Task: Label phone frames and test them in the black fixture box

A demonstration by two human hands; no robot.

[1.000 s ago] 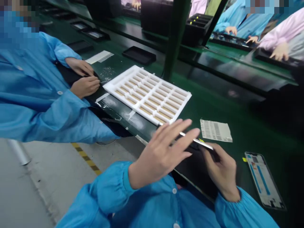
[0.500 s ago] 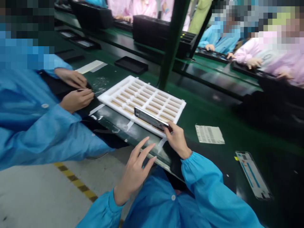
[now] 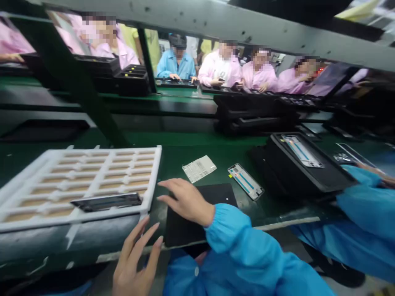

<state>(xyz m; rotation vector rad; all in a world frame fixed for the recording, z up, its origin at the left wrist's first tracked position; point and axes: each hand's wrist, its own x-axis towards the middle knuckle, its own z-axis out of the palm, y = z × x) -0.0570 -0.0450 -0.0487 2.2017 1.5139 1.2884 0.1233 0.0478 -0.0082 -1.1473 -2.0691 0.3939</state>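
Note:
My left hand is low in front of the bench edge, fingers spread, with nothing in it. Over a black mat my right hand hovers with thumb and fingers apart, also holding nothing. Left of it, a thin dark phone screen panel leans in the near row of a white slotted tray, apart from both hands. Beyond the mat lie a pale sheet of printed labels and a phone frame with two blue strips and a yellow tab.
To the right stand black trays, the top one holding another phone frame. A co-worker's blue sleeve is beside them. A green post rises behind the white tray, and a flat black tray lies at the back left.
The phone screen panel has left my right hand and now rests in the white tray. My right hand has opened and drawn away rightward. The view has swung right.

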